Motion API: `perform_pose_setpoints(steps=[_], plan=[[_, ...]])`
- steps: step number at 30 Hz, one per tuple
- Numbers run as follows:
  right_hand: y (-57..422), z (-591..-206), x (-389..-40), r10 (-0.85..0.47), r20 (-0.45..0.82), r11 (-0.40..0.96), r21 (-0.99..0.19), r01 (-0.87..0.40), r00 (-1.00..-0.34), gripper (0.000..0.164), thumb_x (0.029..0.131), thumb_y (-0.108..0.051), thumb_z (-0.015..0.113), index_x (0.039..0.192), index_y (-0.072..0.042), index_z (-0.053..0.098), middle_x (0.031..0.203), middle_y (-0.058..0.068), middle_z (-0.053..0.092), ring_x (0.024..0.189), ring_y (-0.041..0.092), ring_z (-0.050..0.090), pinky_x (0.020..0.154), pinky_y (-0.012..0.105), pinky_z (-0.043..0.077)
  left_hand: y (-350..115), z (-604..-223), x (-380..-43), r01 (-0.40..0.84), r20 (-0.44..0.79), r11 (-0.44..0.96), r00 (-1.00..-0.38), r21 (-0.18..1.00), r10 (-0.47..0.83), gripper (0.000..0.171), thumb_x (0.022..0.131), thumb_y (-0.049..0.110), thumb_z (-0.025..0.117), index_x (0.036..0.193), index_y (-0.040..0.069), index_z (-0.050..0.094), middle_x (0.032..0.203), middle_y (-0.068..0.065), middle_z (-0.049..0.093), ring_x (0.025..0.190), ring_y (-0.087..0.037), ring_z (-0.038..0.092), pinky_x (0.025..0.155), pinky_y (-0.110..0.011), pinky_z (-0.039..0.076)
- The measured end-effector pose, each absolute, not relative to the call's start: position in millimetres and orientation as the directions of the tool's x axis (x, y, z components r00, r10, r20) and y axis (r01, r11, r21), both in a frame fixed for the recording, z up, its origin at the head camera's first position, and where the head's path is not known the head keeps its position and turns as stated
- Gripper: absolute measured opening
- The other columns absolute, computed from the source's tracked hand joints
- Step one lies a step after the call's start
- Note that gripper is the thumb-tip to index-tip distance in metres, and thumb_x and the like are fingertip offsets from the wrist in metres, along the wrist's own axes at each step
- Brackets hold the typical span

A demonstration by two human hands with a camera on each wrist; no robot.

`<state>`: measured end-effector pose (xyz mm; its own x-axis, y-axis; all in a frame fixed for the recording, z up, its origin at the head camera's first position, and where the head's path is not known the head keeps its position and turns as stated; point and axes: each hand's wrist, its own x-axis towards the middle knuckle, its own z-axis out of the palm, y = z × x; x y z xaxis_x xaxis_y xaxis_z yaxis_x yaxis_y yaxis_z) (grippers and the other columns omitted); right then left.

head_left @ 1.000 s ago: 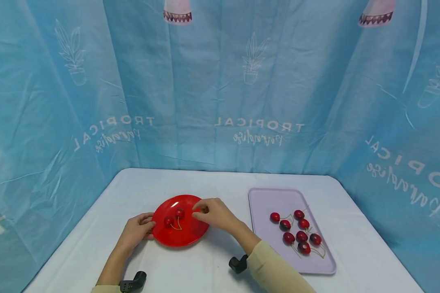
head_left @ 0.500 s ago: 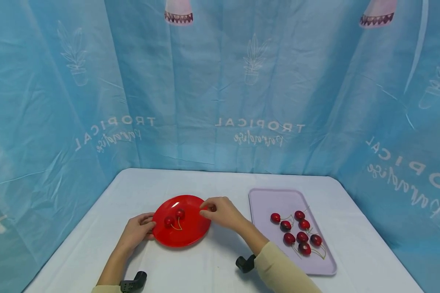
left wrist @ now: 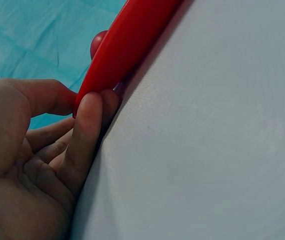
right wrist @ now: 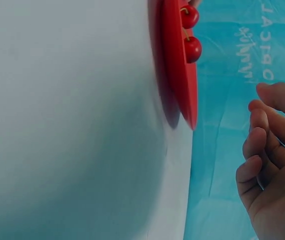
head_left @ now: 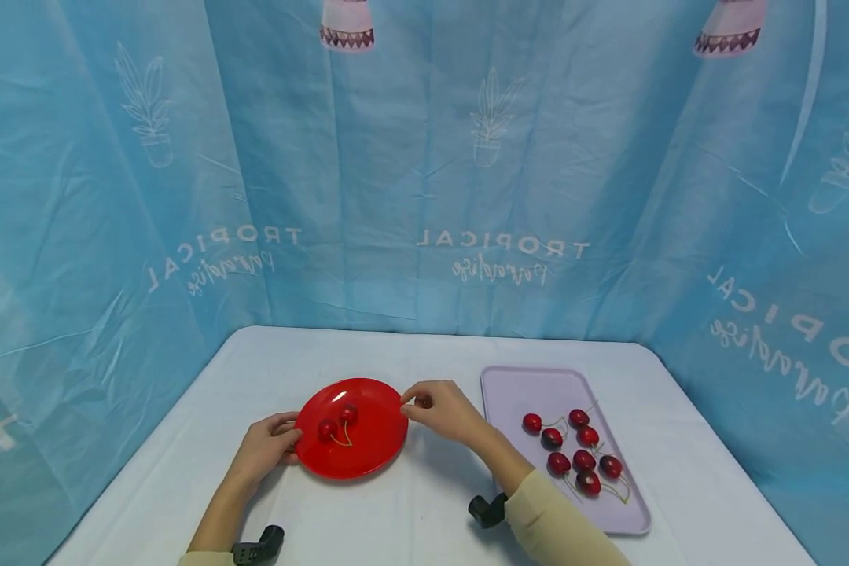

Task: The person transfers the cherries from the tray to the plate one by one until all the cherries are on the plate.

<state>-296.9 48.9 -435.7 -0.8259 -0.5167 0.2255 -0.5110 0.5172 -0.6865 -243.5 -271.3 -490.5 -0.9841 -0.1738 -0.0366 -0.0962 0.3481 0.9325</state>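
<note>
In the head view, a round red plate (head_left: 378, 440) bears a pair of cherries (head_left: 327, 428) with joined stems. My left hand (head_left: 263, 444) grips the plate's left rim; in the left wrist view the thumb lies on the upper side and fingers reach under the plate (left wrist: 132, 40). Just off the right rim, my right hand (head_left: 444, 410) hovers above the table, holding nothing. Seen from the right wrist, this hand (right wrist: 277, 160) has loosely bent fingers, apart from the plate (right wrist: 175, 75).
A pale purple tray (head_left: 516, 385) lies to the right on the white table (head_left: 424, 354), with several stemmed cherries (head_left: 559, 464) on it. Part of the right forearm passes over the tray's near left side. A blue printed curtain (head_left: 368, 196) surrounds the table.
My right hand has drawn back to the right, from over the plate to beyond its right rim. The left hand, plate and cherries keep their places.
</note>
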Motion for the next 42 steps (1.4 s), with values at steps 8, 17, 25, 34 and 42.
perform_pose_setpoints(steps=[8,17,25,34,42], plan=[[60.9,-438.0,-297.9,-0.506,0.232,0.526,-0.680,-0.511,-0.830,0.019,0.089,-0.025,0.067,0.105,-0.016,0.072,0.075,-0.008,0.060,0.068,0.014,0.055,0.056,0.026,0.051,-271.6,-492.1,-244.8,-0.096,-0.034,0.356,-0.983,0.930,-0.179,0.047,0.091,0.017,0.063,0.133,-0.001,0.050,0.120,-0.023,0.059,0.069,-0.020,0.065,0.065,-0.027,0.056],[73.8,-435.4,-298.2,-0.502,0.221,0.533,-0.683,-0.500,-0.836,0.021,0.090,-0.027,0.067,0.106,-0.016,0.072,0.077,-0.008,0.061,0.070,0.014,0.056,0.058,0.027,0.051,-270.9,-489.9,-243.3,-0.104,-0.039,0.361,-0.983,0.927,-0.182,0.047,0.091,0.017,0.062,0.133,-0.001,0.050,0.120,-0.024,0.059,0.068,-0.020,0.064,0.064,-0.026,0.056],[84.3,-433.6,-299.5,-0.489,0.204,0.549,-0.684,-0.480,-0.848,0.021,0.088,-0.030,0.069,0.105,-0.019,0.072,0.078,-0.009,0.061,0.071,0.015,0.056,0.058,0.028,0.052,-271.8,-489.5,-242.8,-0.096,-0.031,0.365,-0.983,0.926,-0.179,0.048,0.091,0.018,0.062,0.133,-0.001,0.049,0.121,-0.024,0.059,0.069,-0.020,0.065,0.064,-0.025,0.056],[93.5,-430.8,-299.6,-0.482,0.209,0.569,-0.664,-0.485,-0.851,0.020,0.088,-0.033,0.068,0.104,-0.022,0.072,0.077,-0.009,0.060,0.071,0.014,0.056,0.059,0.029,0.052,-271.8,-491.6,-243.5,-0.093,-0.025,0.371,-0.982,0.924,-0.185,0.048,0.091,0.017,0.063,0.133,-0.001,0.050,0.120,-0.025,0.059,0.070,-0.019,0.065,0.065,-0.026,0.056],[101.1,-427.6,-298.4,-0.492,0.225,0.590,-0.625,-0.512,-0.841,0.018,0.090,-0.031,0.067,0.104,-0.020,0.072,0.075,-0.011,0.059,0.068,0.013,0.055,0.058,0.028,0.051,-270.9,-490.1,-242.4,-0.096,-0.029,0.366,-0.982,0.926,-0.185,0.046,0.092,0.017,0.061,0.133,-0.002,0.050,0.120,-0.025,0.059,0.070,-0.019,0.065,0.065,-0.026,0.056]])
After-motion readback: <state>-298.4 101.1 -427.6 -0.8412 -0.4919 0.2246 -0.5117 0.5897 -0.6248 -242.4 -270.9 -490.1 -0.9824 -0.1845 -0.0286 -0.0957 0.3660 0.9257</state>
